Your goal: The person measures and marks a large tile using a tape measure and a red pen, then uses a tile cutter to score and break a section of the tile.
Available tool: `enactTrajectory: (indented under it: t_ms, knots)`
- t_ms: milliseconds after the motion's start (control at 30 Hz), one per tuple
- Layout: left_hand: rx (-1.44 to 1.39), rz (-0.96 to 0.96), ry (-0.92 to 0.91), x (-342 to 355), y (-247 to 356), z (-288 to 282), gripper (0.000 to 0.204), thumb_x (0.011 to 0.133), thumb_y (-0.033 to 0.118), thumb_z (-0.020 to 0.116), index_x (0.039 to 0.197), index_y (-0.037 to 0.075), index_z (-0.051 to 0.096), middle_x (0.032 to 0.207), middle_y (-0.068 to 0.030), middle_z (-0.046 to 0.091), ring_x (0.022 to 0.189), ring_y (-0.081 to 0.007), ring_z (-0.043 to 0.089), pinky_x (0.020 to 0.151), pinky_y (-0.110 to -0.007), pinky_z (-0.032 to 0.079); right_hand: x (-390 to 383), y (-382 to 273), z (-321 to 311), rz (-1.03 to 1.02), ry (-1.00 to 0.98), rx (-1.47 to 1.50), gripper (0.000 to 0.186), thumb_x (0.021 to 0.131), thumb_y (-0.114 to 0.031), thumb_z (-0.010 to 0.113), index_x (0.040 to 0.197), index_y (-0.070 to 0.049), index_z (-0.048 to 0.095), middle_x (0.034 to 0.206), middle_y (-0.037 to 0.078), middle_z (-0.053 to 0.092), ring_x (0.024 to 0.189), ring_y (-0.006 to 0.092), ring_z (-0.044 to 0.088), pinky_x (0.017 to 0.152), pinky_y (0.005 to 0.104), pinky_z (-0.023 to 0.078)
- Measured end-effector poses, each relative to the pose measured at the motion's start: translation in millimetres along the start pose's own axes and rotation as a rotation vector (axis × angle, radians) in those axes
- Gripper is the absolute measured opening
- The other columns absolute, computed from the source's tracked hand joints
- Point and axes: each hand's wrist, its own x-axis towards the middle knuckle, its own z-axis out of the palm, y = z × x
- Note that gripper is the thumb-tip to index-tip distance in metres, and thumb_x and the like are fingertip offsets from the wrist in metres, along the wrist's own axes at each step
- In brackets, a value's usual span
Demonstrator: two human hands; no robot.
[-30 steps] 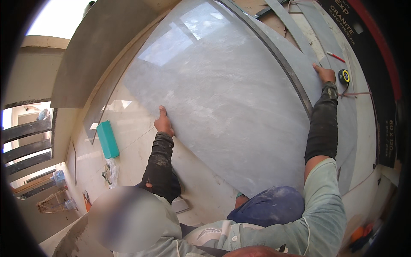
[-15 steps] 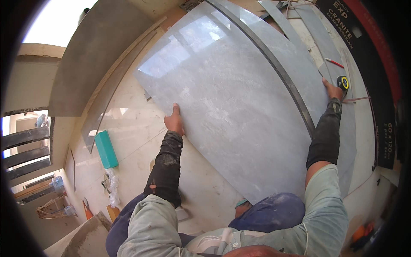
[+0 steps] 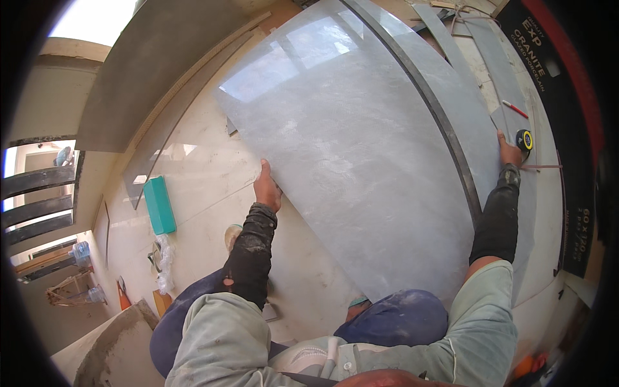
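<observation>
A large grey polished tile (image 3: 348, 155) lies in front of me, reflecting light at its far end. Across its right part runs a long dark metal bar (image 3: 433, 106). My left hand (image 3: 267, 187) is closed on the tile's left edge, thumb upward and fingers partly hidden at the rim. At the opposite edge, my right hand (image 3: 509, 151) grips the tile, its fingers partly out of sight. Right beside that hand is a yellow and black tape measure (image 3: 524, 140), with a red pen (image 3: 515, 109) a little farther off.
A black and red carton (image 3: 548, 116) borders the right side. Grey tile strips (image 3: 493, 51) lie at the far right. Left of me are a teal box (image 3: 159, 205), clear plastic wrap (image 3: 165, 261) and an orange-handled tool (image 3: 123, 295). Large tiles (image 3: 151, 71) lean at the far left.
The whole view has turned slightly. My left hand appears a little nearer to me along the tile's edge; my right hand keeps its hold beside the tape measure.
</observation>
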Motion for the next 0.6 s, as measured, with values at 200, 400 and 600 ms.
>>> enactTrajectory:
  t_ms: [200,400,600]
  knots:
    - [-0.074,0.158,-0.074,-71,-89,11,0.073,0.097,0.049,0.059,0.141,-0.006,0.039,0.137,-0.0175,0.052,0.125,-0.0281,0.051,0.107,-0.042,0.041,-45,48,3,-0.104,0.131,-0.002,0.091,0.085,-0.082,0.048,0.117,0.000,0.071,0.119,0.027,0.067,0.118,0.0415,0.062,0.101,0.0485,0.047]
    - [0.004,0.162,0.108,-86,-80,41,0.051,0.087,0.015,0.080,0.125,-0.004,0.052,0.122,-0.0115,0.061,0.112,-0.0219,0.057,0.098,-0.037,0.047,-43,47,-6,-0.019,0.026,0.006,0.089,0.083,-0.080,0.053,0.122,-0.002,0.070,0.122,0.026,0.067,0.119,0.0400,0.061,0.102,0.0474,0.047]
    - [0.033,0.188,0.061,-83,-61,57,0.049,0.088,0.016,0.079,0.125,-0.004,0.052,0.124,-0.0123,0.061,0.113,-0.0228,0.058,0.098,-0.037,0.047,-31,53,-5,-0.025,0.065,0.015,0.090,0.082,-0.081,0.054,0.112,0.002,0.072,0.116,0.029,0.067,0.114,0.0428,0.062,0.098,0.0486,0.048]
